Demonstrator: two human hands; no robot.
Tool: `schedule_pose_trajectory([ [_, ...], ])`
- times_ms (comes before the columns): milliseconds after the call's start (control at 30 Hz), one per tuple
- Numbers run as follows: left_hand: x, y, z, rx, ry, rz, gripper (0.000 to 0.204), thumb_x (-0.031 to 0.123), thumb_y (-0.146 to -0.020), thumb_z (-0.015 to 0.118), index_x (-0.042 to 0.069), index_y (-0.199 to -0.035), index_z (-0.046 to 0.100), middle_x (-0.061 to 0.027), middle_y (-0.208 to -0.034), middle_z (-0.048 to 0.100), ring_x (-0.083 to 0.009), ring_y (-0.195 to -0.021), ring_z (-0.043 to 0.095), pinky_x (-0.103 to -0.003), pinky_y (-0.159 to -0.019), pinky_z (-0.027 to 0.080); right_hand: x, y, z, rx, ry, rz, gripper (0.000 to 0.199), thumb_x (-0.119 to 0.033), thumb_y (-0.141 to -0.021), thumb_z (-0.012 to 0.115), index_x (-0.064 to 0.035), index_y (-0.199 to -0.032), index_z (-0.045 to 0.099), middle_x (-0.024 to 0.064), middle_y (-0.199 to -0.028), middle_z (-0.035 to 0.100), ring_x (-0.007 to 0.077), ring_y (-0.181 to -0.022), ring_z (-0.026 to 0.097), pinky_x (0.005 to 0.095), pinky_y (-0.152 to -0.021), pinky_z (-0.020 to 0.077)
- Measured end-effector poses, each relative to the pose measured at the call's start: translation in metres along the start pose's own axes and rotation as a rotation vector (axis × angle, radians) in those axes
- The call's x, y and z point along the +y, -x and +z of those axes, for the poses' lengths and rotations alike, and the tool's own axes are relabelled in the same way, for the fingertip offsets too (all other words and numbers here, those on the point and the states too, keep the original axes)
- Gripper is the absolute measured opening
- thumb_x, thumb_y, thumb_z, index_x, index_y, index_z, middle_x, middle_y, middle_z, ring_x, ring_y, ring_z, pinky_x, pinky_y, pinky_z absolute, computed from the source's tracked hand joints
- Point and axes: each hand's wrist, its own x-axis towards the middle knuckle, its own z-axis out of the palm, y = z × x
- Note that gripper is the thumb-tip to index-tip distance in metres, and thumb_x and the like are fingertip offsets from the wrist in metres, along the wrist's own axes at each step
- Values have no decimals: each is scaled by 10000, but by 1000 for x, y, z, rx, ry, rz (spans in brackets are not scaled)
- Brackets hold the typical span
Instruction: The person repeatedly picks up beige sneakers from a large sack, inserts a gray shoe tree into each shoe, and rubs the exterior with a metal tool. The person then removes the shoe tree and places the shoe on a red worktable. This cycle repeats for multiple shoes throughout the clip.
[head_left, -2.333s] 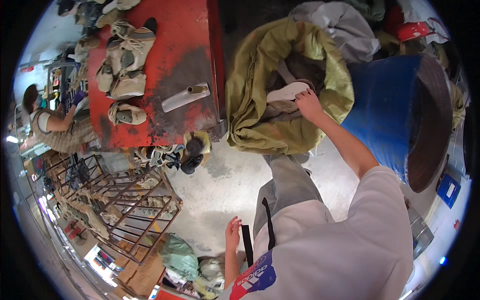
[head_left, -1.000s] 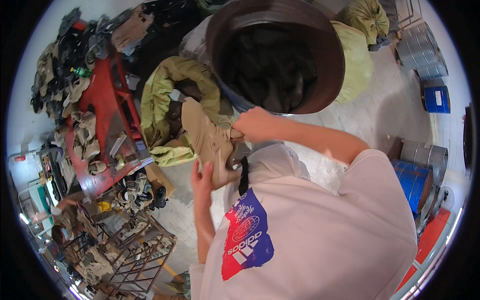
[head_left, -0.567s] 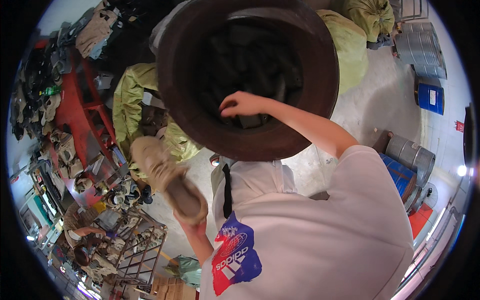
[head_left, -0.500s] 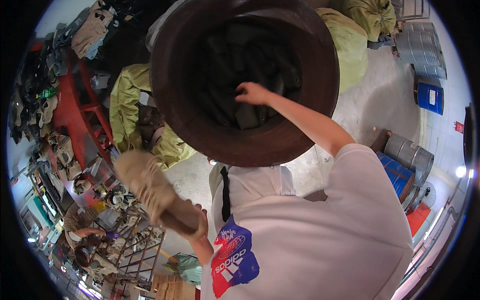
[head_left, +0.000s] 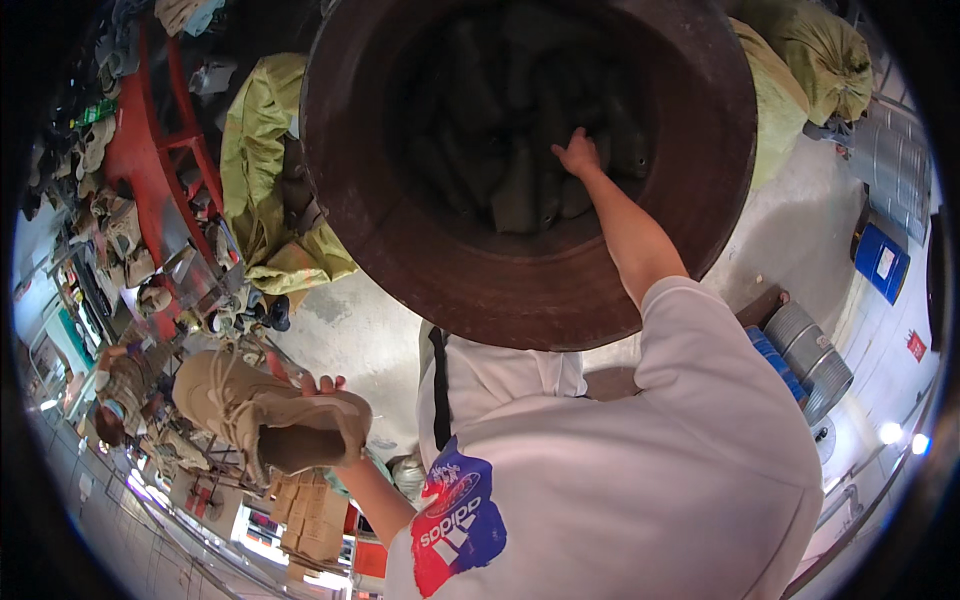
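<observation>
A tan lace-up shoe (head_left: pixel 215 390) is gripped by my left hand (head_left: pixel 325 385), out to the left of my body. Its opening faces up toward me, and the fingers wrap around its side. My right arm reaches over the rim of a large round brown tub (head_left: pixel 430 290). Inside lie many dark, elongated pieces (head_left: pixel 518 195), too dim to name more exactly. Just above them hovers my right hand (head_left: pixel 580 155), thumb and index finger apart, with nothing visible between them. Whether it touches a piece I cannot tell.
Yellow-green woven sacks (head_left: pixel 250 160) stand beside the tub on both sides. At the left are a red metal frame (head_left: pixel 145 150) and piled shoes. Another person (head_left: pixel 125 385) works at the lower left, near cardboard boxes (head_left: pixel 310 515). Metal drums (head_left: pixel 805 345) and a blue drum (head_left: pixel 880 262) line the right.
The shoe has come lower and further left, turned so its opening shows. My right hand has shifted right and deeper over the tub, its fingers still apart. The whole view has swung.
</observation>
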Motion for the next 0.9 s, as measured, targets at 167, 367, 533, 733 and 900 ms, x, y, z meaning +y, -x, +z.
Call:
schedule_pose_trajectory([
  [167,-21,38,-23,210,-49,-77,825,526,-999,543,181,-1650,173,-151,-1039,718,-338,-886,701,-545,-952,513,2,-18,18,100,-58,56,1106,-547,-771,832,-37,-1570,262,273,-1465,495,407,-1347,499,512,-1107,446],
  [367,-45,56,-60,84,179,-161,848,559,-1010,514,166,-1654,125,-253,-1215,673,-405,-1066,692,-640,-1032,471,-1,-43,12,109,-325,-104,1374,-530,-627,921,-54,-1625,104,276,-1538,435,414,-1394,460,461,-1158,399],
  [533,-57,53,-57,103,296,-100,874,571,-1008,510,153,-1654,96,-284,-1264,640,-427,-1113,672,-697,-1026,456,5,-34,19,71,-278,-114,1443,-478,-584,941,-67,-1627,33,280,-1531,442,425,-1379,470,469,-1150,407],
  [733,-58,53,-76,-11,260,-137,893,511,-991,596,165,-1652,104,-244,-1239,672,-382,-1072,695,-646,-1017,484,-22,-1,1,100,-156,9,1396,-439,-585,931,-71,-1623,73,279,-1478,486,414,-1353,491,486,-1126,430],
  [900,-63,40,-78,271,33,19,901,721,-950,482,183,-1627,230,-114,-1338,623,-345,-1094,663,-601,-1003,507,-40,81,-88,-341,-738,-35,984,-412,-780,843,-68,-1560,351,199,-1399,579,342,-1198,631,457,-1042,511],
])
